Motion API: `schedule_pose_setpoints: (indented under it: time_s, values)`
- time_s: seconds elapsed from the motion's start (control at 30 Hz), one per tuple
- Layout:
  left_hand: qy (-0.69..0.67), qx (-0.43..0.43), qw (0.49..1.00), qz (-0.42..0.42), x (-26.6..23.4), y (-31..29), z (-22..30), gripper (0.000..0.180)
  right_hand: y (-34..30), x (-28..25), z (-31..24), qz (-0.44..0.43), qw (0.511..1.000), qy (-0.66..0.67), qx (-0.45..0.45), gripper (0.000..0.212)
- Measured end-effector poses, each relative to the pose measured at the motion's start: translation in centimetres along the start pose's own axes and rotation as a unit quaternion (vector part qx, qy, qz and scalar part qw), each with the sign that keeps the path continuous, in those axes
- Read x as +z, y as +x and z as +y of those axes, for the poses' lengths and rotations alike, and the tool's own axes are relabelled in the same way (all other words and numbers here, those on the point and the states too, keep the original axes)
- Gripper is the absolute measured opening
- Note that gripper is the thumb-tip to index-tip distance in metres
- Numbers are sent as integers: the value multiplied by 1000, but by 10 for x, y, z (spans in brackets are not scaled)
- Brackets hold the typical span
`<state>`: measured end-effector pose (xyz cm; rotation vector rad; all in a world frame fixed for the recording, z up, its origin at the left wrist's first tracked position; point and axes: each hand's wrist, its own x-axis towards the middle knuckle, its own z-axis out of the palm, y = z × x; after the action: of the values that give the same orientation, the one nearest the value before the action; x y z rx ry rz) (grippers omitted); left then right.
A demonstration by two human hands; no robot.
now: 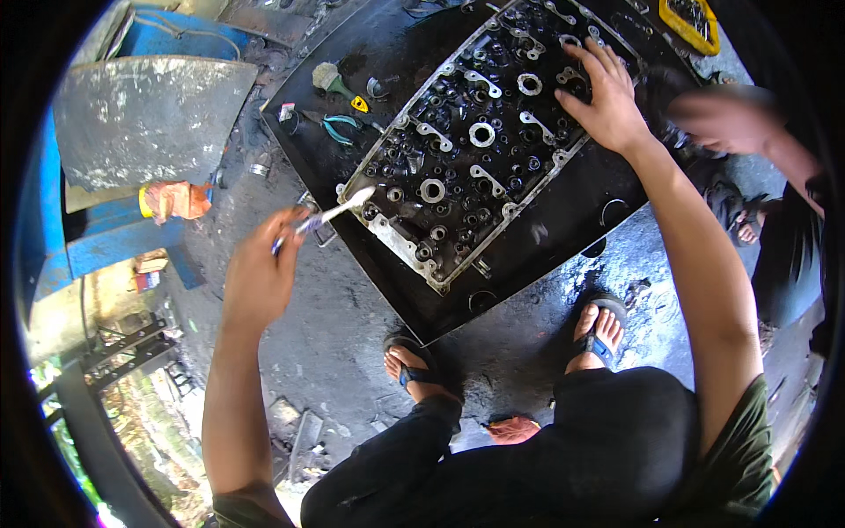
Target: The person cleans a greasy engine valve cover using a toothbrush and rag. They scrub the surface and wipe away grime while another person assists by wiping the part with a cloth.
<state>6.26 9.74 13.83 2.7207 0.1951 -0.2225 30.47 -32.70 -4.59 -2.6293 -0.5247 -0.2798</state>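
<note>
Gripping the toothbrush (330,214) in your closed left hand (260,277), keep your spread right hand (607,97) pressed on the cylinder head (475,141) lying on the black tray (563,211); work bristles into recesses.

A low black bench (563,211), a flat dark sheet, sits tilted across the upper middle of the view over a wet, grimy floor (334,334). A long grey cylinder head (466,150) lies on the bench, running from near its lower left edge toward the upper right and filling most of the top. On the bare strip to its left lie a small brush with a green handle (333,81), a yellow tag (359,104) and teal-handled pliers (339,128). A yellow tray (691,25) sits at the bench's far right corner. Two sandalled feet (598,330) stand on the floor just beside the bench's near edge.
</note>
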Motion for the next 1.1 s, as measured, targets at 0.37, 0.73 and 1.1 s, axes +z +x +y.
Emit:
schedule_pose_setpoints:
  time_s: [0.37,0.73,1.1]
  values:
    - [391,133,906,-93,56,209,123,14,-1,36,-21,0,985,35,167,67]
    - [443,81,887,-102,44,206,125,14,-2,35,-24,73,986,34,147,68]
    - [453,67,879,-132,58,193,150,13,-3,41,-23,86,986,44,133,73]
